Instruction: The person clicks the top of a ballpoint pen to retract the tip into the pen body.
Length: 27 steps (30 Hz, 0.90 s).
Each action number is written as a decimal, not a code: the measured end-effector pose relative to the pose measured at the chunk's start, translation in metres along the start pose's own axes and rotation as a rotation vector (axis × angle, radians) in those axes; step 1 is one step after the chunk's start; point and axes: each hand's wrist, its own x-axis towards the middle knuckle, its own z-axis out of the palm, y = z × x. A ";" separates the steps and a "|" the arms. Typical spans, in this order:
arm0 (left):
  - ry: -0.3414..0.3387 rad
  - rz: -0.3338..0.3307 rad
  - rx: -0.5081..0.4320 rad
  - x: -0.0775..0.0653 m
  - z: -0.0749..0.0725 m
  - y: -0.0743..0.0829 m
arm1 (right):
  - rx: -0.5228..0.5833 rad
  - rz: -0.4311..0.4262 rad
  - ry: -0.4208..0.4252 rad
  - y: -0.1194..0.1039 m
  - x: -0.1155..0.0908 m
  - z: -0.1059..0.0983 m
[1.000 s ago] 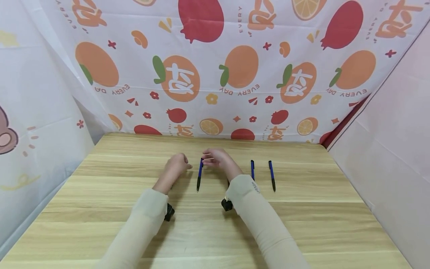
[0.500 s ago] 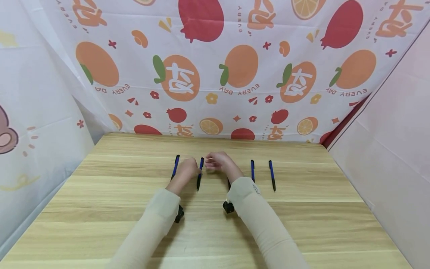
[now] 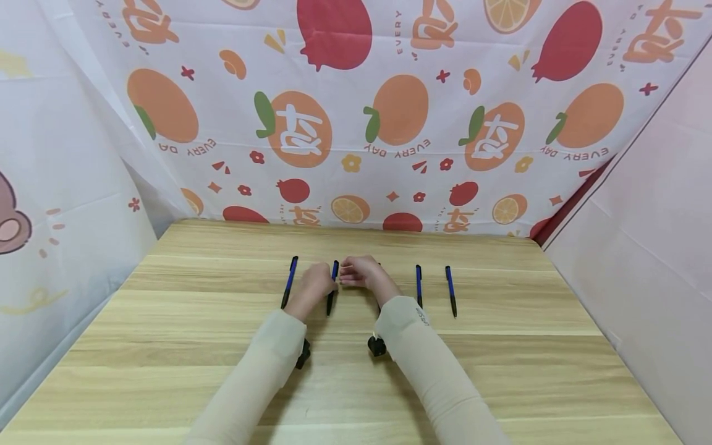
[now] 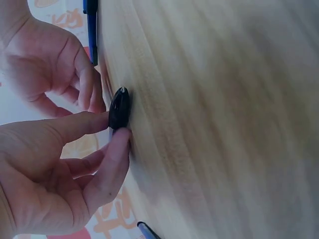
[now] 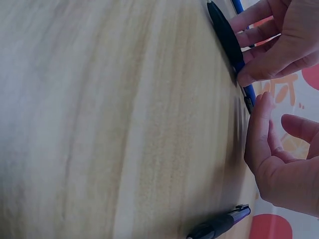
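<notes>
Head view: left hand reaches over the second pen from the left, call it the pinched pen, lying nearly lengthwise on the tabletop; right hand hovers just beside its clip end, fingers loosely bent; outer left pen sits left of the left hand, third pen is mostly hidden by the right wrist, fourth pen and fifth pen lie to the right, printed cloth behind. Left wrist view: left hand narrow, thumb and a finger on either side of the pinched pen, tip toward the camera; right hand beyond it, holding nothing. Right wrist view: left thumb near the middle of the barrel, right hand's thumb and fingers apart, a fingertip close to the clip end, can't tell if touching; can't tell either if the pen is fully down or slightly raised. Risks, my guess: a fingertip-only grip on a round barrel could let it roll or twist; the right fingertips could bump the clip end and skew it; the right wrist, low over the third pen, could knock that one crooked
</notes>
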 end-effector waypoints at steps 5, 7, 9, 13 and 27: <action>0.001 -0.007 -0.018 0.007 0.003 0.000 | 0.003 0.002 -0.001 0.002 0.000 0.000; -0.006 -0.020 -0.054 0.011 0.005 -0.003 | 0.004 -0.001 -0.003 0.003 0.001 -0.001; -0.012 -0.037 -0.090 0.014 0.007 -0.006 | 0.006 -0.003 -0.005 0.004 0.002 -0.001; -0.032 -0.064 -0.159 0.020 0.012 -0.010 | 0.012 -0.004 -0.009 0.005 0.003 -0.001; -0.018 -0.047 -0.347 -0.001 -0.002 -0.006 | 0.152 0.048 -0.029 -0.002 -0.001 -0.002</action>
